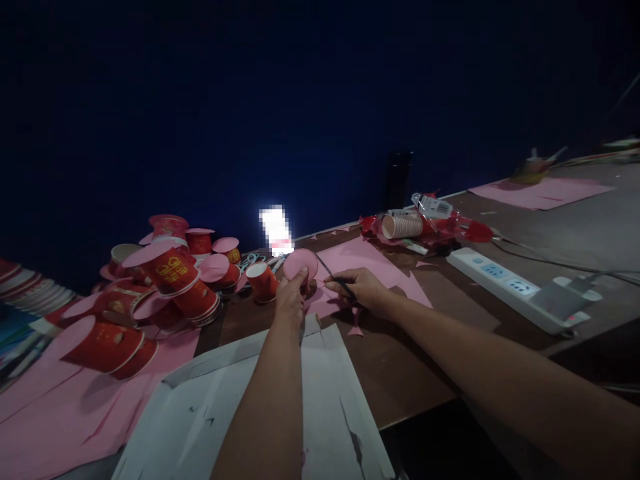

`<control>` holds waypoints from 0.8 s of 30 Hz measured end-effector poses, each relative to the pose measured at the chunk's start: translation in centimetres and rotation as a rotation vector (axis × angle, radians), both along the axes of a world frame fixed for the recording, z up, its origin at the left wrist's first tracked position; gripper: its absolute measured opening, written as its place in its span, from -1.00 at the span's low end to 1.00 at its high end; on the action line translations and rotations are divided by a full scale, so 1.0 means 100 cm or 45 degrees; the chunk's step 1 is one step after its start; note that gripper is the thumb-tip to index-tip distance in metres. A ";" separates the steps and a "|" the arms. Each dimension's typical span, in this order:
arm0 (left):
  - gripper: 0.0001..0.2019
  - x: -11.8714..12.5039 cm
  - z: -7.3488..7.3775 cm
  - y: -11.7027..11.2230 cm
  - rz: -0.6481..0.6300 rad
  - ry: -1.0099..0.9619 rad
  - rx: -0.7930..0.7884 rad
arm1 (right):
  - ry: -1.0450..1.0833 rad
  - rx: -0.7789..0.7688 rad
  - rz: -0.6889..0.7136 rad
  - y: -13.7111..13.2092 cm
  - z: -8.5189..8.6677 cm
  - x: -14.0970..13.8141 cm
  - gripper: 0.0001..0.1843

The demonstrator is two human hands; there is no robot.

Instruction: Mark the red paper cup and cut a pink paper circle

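My left hand (291, 298) pinches a round pink paper disc (300, 263), with the thumb on its face. Close on its right, my right hand (364, 291) is closed around dark scissors (333, 273). Their blades point up and left toward the disc's edge; I cannot tell whether they touch it. Beneath and behind both hands lies a pink paper sheet (380, 267). A small pink scrap (355, 331) is below my right hand. Left of the disc, an uncovered red paper cup (262, 283) leans on the table.
Several red cups topped with pink discs (170, 270) crowd the left, beside stacked cups (35, 287). A white board (225, 373) lies under my forearms. Bagged cups (403, 225), a power strip (505, 283) with a plug, and a glowing, pixelated screen (277, 230) stand farther off.
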State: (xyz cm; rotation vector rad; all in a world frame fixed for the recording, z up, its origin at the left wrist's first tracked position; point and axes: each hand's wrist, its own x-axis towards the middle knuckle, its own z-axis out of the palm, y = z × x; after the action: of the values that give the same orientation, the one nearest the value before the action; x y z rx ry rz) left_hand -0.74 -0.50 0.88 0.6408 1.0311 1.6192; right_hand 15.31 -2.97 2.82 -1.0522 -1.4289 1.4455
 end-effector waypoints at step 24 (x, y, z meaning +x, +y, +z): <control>-0.62 -0.004 -0.002 0.001 -0.040 0.006 -0.016 | 0.010 -0.024 0.021 0.003 0.000 0.004 -0.41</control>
State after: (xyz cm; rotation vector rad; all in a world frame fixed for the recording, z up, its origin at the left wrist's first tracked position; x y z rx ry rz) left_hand -1.19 -0.44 0.70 0.6497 1.0291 1.5837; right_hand 15.70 -2.71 2.85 -1.0474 -1.4238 1.4754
